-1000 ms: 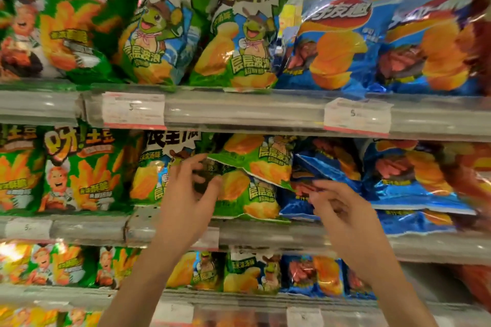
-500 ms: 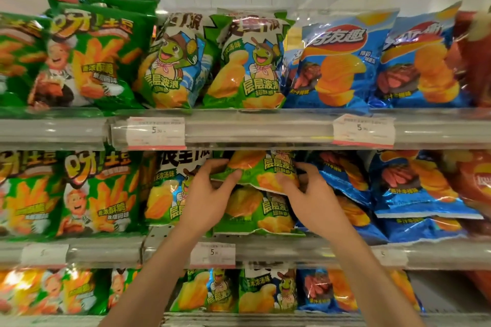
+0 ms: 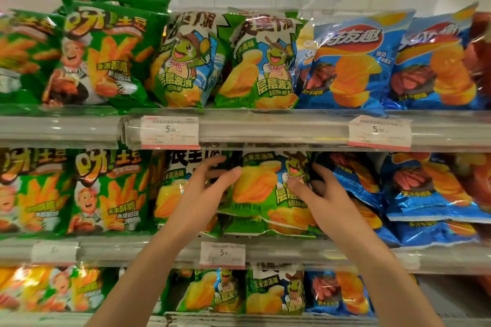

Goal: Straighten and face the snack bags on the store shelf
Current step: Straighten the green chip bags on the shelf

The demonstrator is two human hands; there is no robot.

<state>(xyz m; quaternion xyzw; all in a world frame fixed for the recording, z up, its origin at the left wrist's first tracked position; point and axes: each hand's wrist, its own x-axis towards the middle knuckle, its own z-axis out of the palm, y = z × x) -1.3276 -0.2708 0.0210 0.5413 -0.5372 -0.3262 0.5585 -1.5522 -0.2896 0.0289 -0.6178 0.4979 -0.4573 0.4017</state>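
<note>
Turtle chip bag [image 3: 268, 188], middle shelf [image 3: 292, 249]: left hand [image 3: 204, 194] and right hand [image 3: 324, 199] grip its sides. Advised: seat upright, front outward, square with neighbours.

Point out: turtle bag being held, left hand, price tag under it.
turtle bag [image 3: 265, 188]: head view, front panel.
left hand [image 3: 202, 194]: head view, back of hand.
price tag [image 3: 222, 254]: head view, tag centre.

On the middle shelf [image 3: 292, 249], the turtle bag [image 3: 268, 188] stands between two neighbouring bags, apparently atop another lying bag.
</note>
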